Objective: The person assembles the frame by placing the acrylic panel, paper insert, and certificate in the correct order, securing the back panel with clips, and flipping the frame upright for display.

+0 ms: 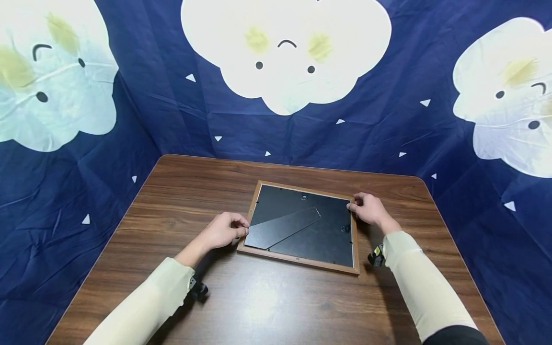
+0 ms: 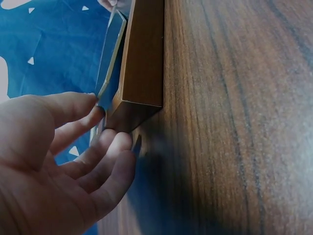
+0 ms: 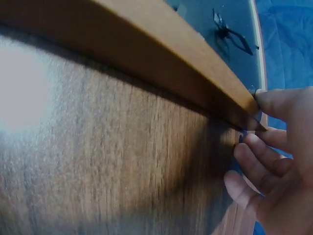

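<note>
A wooden picture frame [image 1: 297, 260] lies face down, its black backing [image 1: 319, 247] upward. Across the backing runs a flat black easel stand [image 1: 278, 230], hinged near the middle and reaching the left edge. In the left wrist view the stand [image 2: 111, 51] tilts up slightly from the frame. My left hand [image 1: 222, 231] pinches the stand's free end between thumb and index finger, its other fingers curled beside the frame's corner. At the upper right corner my right hand [image 1: 370, 208] grips the frame, thumb on top and a finger against the outer side.
The brown wood-grain table [image 1: 181, 191] bears the frame near its middle. Behind and on both sides hangs a blue cloth [image 1: 276, 139] with white clouds. Small metal hangers [image 1: 345, 228] stand up from the backing. A wrist camera [image 1: 376, 255] hangs under the right sleeve.
</note>
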`<act>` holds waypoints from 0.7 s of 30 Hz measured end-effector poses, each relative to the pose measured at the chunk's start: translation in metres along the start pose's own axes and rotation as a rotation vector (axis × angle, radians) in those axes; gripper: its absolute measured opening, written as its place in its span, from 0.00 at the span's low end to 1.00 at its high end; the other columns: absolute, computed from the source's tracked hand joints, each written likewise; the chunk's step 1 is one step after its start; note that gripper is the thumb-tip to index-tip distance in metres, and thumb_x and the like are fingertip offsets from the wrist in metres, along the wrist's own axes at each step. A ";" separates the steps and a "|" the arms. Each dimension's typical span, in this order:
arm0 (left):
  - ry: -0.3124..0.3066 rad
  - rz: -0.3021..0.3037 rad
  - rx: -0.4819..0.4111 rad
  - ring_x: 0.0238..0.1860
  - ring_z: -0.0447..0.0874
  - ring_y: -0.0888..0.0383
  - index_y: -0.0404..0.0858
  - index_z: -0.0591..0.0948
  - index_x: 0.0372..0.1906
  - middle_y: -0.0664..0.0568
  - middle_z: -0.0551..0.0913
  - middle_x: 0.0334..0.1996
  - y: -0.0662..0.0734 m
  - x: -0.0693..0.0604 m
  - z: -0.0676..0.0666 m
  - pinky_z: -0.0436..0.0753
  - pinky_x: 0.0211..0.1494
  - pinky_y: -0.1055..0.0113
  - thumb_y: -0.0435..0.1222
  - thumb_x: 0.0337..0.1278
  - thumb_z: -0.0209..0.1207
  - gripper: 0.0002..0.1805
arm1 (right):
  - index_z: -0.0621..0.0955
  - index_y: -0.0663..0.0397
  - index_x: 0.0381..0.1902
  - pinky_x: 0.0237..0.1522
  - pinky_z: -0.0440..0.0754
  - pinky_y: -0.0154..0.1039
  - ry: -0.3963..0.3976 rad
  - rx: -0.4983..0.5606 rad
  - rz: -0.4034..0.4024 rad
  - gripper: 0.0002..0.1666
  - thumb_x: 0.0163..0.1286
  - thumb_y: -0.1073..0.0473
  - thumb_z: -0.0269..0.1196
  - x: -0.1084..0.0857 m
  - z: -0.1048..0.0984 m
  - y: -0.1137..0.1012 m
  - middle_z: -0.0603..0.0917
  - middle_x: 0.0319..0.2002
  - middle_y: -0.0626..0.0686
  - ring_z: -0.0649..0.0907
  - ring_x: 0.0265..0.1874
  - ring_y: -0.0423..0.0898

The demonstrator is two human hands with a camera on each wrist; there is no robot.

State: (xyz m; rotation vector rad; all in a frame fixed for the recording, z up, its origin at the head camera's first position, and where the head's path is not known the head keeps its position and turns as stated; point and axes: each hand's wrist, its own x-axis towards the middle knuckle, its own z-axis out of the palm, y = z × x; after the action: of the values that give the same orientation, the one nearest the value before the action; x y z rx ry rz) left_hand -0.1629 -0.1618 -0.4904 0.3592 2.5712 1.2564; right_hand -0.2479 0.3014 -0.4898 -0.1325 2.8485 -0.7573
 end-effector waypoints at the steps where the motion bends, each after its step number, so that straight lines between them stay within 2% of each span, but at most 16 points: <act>1: 0.005 0.000 0.010 0.21 0.82 0.56 0.38 0.87 0.40 0.53 0.84 0.26 0.000 0.000 0.000 0.79 0.33 0.65 0.34 0.61 0.66 0.05 | 0.72 0.68 0.69 0.63 0.76 0.60 -0.004 0.000 -0.002 0.34 0.76 0.49 0.60 0.000 0.000 0.000 0.82 0.57 0.67 0.81 0.57 0.63; 7: 0.025 0.004 0.033 0.23 0.80 0.59 0.38 0.88 0.38 0.54 0.84 0.27 0.003 0.001 0.002 0.79 0.33 0.67 0.32 0.60 0.67 0.03 | 0.72 0.69 0.69 0.64 0.75 0.60 -0.015 0.013 -0.011 0.32 0.77 0.51 0.59 0.000 -0.002 -0.001 0.81 0.59 0.69 0.80 0.60 0.64; 12: 0.027 -0.034 -0.021 0.23 0.81 0.59 0.35 0.88 0.36 0.53 0.84 0.26 0.005 0.003 0.003 0.79 0.30 0.68 0.29 0.58 0.66 0.03 | 0.72 0.71 0.68 0.63 0.76 0.60 -0.009 0.034 -0.015 0.31 0.78 0.54 0.59 -0.001 -0.003 -0.003 0.80 0.59 0.70 0.79 0.60 0.65; 16: 0.037 -0.060 -0.051 0.24 0.82 0.56 0.34 0.88 0.35 0.52 0.85 0.26 0.007 0.004 0.004 0.80 0.29 0.67 0.27 0.55 0.65 0.04 | 0.74 0.69 0.67 0.60 0.78 0.58 0.012 0.041 -0.010 0.28 0.77 0.55 0.60 -0.001 -0.003 -0.005 0.82 0.58 0.69 0.81 0.58 0.63; 21: 0.057 -0.086 -0.031 0.25 0.81 0.59 0.35 0.88 0.34 0.54 0.85 0.26 0.011 0.004 0.005 0.80 0.30 0.67 0.27 0.54 0.65 0.04 | 0.79 0.68 0.62 0.57 0.80 0.56 0.062 0.030 -0.013 0.25 0.74 0.57 0.62 -0.001 -0.003 -0.006 0.85 0.52 0.66 0.83 0.52 0.60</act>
State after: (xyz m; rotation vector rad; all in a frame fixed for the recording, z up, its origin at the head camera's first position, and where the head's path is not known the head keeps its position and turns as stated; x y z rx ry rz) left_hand -0.1638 -0.1502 -0.4851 0.2067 2.5815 1.2925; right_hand -0.2469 0.2976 -0.4839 -0.1251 2.8957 -0.8201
